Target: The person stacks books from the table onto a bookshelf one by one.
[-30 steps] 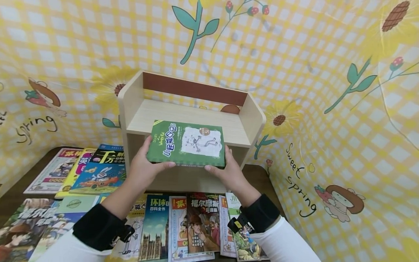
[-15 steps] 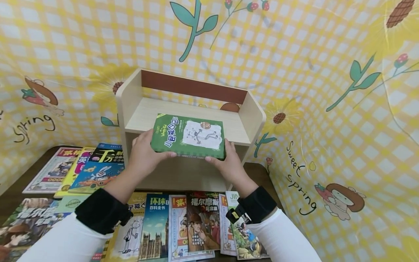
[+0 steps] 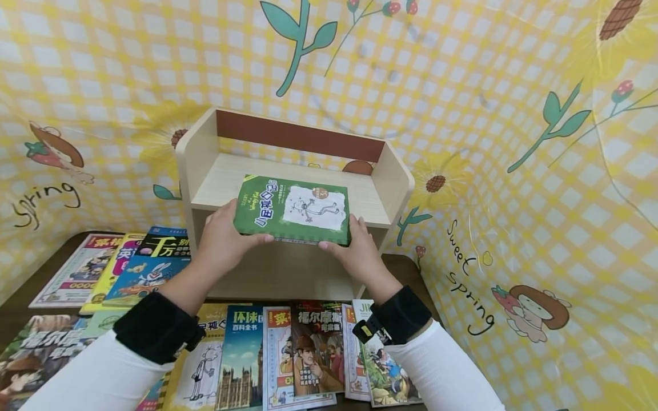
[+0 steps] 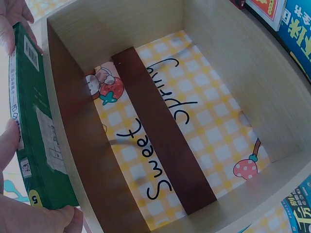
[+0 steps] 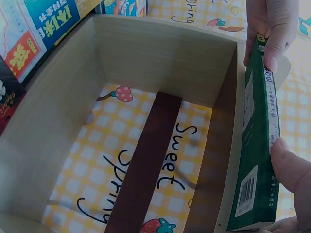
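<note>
A green Diary of a Wimpy Kid book [image 3: 293,210] lies nearly flat, cover up, between both hands over the front of the upper board of a pale wooden bookshelf [image 3: 197,177]. The left hand [image 3: 221,240] grips its left end, thumb along the spine edge. At the right end, the right hand [image 3: 358,251] grips it the same way. In the left wrist view, the book's back cover [image 4: 39,121] is close to the upper board; whether they touch, I cannot tell. The right wrist view shows the book's spine [image 5: 272,111], with both thumbs on it.
A row of books, including a blue encyclopedia [image 3: 241,354] and a detective book [image 3: 317,354], lies before the shelf. More books, such as a rabbit-cover one [image 3: 146,279], lie left on the dark table [image 3: 406,274]. Yellow checked cloth [image 3: 329,68] hangs behind and at the sides.
Both hands have moved the green book slightly up and forward over the upper board. It is held at both ends throughout.
</note>
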Demonstrator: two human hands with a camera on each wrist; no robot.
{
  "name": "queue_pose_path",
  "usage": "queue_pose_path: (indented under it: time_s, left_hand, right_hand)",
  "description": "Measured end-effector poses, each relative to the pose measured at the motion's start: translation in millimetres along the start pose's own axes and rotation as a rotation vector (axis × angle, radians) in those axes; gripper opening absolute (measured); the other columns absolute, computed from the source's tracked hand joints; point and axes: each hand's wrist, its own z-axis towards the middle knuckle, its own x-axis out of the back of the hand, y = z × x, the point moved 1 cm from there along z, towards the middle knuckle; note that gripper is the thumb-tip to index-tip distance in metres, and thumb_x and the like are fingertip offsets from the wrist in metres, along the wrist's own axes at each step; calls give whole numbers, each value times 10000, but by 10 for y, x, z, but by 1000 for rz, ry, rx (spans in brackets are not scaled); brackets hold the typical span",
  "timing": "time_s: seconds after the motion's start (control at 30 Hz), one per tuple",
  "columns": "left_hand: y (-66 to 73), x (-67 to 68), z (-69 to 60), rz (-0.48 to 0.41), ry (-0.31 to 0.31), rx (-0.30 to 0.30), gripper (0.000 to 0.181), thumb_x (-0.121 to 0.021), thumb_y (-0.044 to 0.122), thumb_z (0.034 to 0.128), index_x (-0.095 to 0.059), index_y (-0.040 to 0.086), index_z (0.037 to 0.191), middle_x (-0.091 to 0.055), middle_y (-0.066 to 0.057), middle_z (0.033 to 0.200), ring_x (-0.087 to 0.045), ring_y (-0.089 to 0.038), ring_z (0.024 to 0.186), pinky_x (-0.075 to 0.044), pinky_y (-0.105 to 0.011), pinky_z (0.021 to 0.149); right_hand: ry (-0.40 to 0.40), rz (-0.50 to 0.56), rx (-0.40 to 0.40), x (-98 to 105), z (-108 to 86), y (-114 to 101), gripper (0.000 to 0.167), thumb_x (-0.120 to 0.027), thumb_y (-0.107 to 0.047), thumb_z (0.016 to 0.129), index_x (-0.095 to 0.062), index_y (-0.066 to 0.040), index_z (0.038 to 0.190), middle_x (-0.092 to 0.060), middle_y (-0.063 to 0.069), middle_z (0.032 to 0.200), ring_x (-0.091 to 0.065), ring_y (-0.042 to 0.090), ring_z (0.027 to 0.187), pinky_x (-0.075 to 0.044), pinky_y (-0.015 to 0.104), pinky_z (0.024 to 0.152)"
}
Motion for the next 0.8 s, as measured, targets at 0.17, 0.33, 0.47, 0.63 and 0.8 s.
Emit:
queue_pose_path:
  time_s: [0.17,0.33,0.47,0.63,0.8]
  left_hand:
    - [7,-4,84,1,26,-34,830,-826,268,770,-388,32,1435,-516,-207,1355,-394,-421,1233,-291,-559,1016]
    - [30,7,181,56,-17,-17,769,-812,270,790,-428,-2,1399,-526,-223,1335,-423,-407,1216,-286,-528,1044]
    - [80,46,306,69,-77,26,771,-784,258,822,-386,-37,1413,-539,-243,1279,-494,-372,1120,-406,-481,951]
    - [97,46,447,59,-106,49,772,-774,227,831,-362,-42,1426,-540,-249,1263,-511,-360,1086,-436,-467,905]
    - [85,21,533,52,-100,63,795,-760,236,846,-326,-48,1448,-496,-263,1330,-487,-379,1165,-420,-489,974]
  right_hand:
    - [-1,-70,-1,24,78,-25,904,-711,-405,855,-212,-89,1539,-234,154,1576,-84,336,1471,-173,526,1164]
    - [-48,-91,5,61,202,-17,898,-688,-412,873,-189,-84,1543,-227,138,1582,-65,292,1479,-127,475,1185]
    - [-81,-67,9,95,319,-12,866,-672,-399,890,-192,-89,1541,-210,138,1587,-51,280,1480,-145,447,1186]
    - [-88,-67,21,117,444,-11,776,-677,-389,888,-300,-88,1496,-402,151,1461,-346,287,1367,-327,421,1095]
    - [-86,-69,7,117,543,-15,716,-664,-398,894,-346,-108,1466,-472,110,1379,-446,251,1250,-389,398,1010]
